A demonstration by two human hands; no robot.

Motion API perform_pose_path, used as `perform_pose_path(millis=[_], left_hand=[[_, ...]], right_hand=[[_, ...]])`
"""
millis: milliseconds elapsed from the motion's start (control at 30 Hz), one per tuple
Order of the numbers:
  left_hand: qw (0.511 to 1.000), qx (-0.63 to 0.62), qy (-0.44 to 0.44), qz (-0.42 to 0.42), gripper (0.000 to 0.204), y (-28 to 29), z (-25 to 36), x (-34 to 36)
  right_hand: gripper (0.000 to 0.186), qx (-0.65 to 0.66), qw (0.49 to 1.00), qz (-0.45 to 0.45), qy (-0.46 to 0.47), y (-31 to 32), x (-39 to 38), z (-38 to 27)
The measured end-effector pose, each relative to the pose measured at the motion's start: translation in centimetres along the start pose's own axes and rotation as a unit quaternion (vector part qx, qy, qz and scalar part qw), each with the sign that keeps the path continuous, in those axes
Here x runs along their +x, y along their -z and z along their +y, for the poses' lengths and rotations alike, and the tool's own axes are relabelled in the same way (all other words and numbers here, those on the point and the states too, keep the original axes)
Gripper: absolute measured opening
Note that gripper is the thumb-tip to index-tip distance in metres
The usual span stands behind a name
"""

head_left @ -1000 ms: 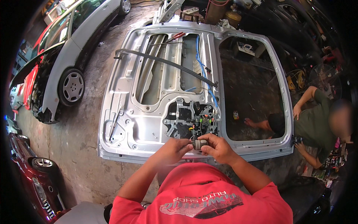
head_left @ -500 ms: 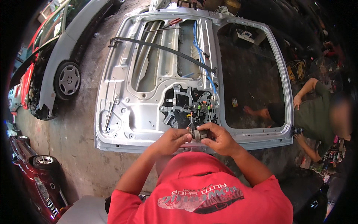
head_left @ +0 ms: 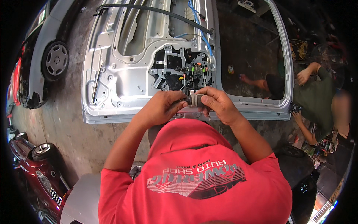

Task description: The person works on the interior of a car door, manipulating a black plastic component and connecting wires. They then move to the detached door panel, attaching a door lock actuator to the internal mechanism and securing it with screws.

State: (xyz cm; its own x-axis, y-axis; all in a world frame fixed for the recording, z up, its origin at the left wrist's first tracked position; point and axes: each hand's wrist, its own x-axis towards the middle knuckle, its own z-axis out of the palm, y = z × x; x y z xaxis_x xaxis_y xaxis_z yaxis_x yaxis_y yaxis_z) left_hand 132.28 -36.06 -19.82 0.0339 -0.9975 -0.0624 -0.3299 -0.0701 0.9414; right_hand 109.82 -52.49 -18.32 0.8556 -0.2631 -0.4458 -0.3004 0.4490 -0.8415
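In front of my chest, my left hand and my right hand hold a small ribbed grey cylindrical part between them. My left fingers pinch its left end, and my right thumb and fingers close round its dark right end. Just beyond them a mechanism of black parts and metal brackets, with small green and orange pieces, sits at the near edge of a silver vehicle door. The fingers hide part of the cylinder. Whether it is joined to the mechanism I cannot tell.
A long black strip lies across the door, beside blue tubing. A slim metal rod rests at its left. At the right a person in a dark green shirt is close to the door's window frame. Cars stand left.
The door and both hands sit higher in the picture, and the red-handled tool at the far end is out of view. My hands keep hold of the cylindrical part.
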Motion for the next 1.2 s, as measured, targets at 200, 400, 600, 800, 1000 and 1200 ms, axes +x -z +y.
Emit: perform_pose_path(millis=[200, 400, 600, 800, 1000, 1200], left_hand=[[0.999, -0.005, 0.031, -0.018, 0.019, 0.4, 0.3, -0.2], [0.994, -0.091, 0.049, 0.028, 0.023, 0.0, 1.3, -0.4], [0.980, -0.181, 0.077, 0.017, 0.021, -0.4, 0.1, -0.8], [0.956, -0.264, 0.124, -0.017, 0.019, 0.1, 1.5, -0.7], [0.955, -0.272, 0.114, -0.025, 0.035, 0.2, 2.3, -0.8], [0.977, -0.191, 0.071, -0.063, 0.049, 0.6, 1.8, -0.7]], right_hand=[[0.038, -0.180, 0.972, 0.033, 0.145, -1.1, -0.3, 0.0], [0.041, -0.142, 0.974, 0.078, 0.161, 0.0, -0.4, 0.5], [0.043, -0.271, 0.916, 0.105, 0.276, -0.1, -0.9, -1.5], [0.047, -0.408, 0.838, 0.075, 0.355, -0.5, -0.8, -2.8], [0.046, -0.401, 0.845, 0.063, 0.347, -0.5, -0.9, -3.0], [0.045, -0.402, 0.855, 0.023, 0.328, -0.5, -0.7, -3.4]])
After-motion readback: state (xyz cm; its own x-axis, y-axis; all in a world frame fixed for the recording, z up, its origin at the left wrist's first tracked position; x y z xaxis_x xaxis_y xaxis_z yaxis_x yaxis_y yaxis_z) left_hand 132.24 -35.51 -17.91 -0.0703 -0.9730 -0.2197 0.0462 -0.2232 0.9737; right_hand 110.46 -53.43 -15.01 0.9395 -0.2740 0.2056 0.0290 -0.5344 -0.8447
